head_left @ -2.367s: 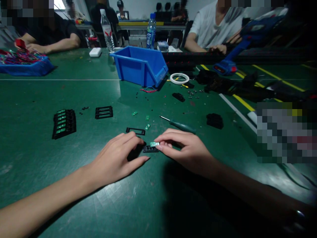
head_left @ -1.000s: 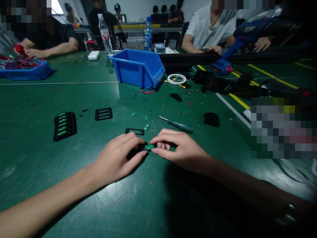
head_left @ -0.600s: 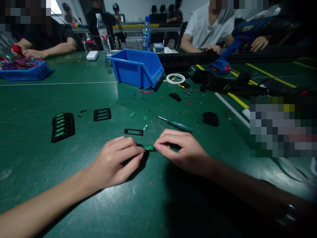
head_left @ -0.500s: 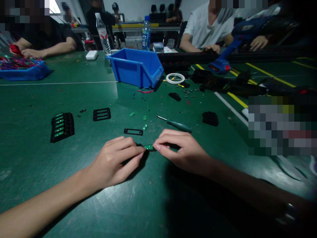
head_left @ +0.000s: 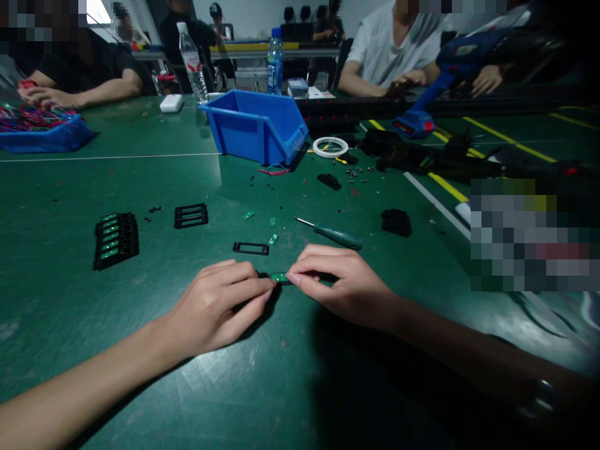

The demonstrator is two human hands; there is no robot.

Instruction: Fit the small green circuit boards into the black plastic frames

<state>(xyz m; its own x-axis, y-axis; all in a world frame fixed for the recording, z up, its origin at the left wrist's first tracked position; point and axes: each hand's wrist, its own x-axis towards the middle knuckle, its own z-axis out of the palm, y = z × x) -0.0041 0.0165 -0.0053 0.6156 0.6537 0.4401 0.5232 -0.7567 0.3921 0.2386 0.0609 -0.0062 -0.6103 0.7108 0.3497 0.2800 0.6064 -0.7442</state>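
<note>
Between my hands, low over the green table, is a small green circuit board [head_left: 280, 277] with a black frame edge showing around it. My left hand [head_left: 225, 300] pinches its left end, and my right hand [head_left: 344, 281] grips the right end between thumb and fingertips. The fingertips hide both ends. Just beyond lies a flat black frame [head_left: 251, 249] with a long opening. Several loose green boards [head_left: 273, 239] rest behind it. A screwdriver [head_left: 335, 235] with a dark green handle lies past my right hand. Off to the left stands a row of black frames fitted with green boards [head_left: 110, 237].
Black frames [head_left: 190, 215] lie at left, more black parts [head_left: 396, 222] at right. Farther back are a blue bin [head_left: 248, 128], a white tape roll [head_left: 330, 147], scattered screws [head_left: 359, 172], a blue cordless drill [head_left: 417, 119] and a tray of wires [head_left: 47, 134]. People sit across the table.
My right fingertips have shifted slightly left over the board, covering more of its right end. The whole view has moved a little. Both hands keep their hold.
</note>
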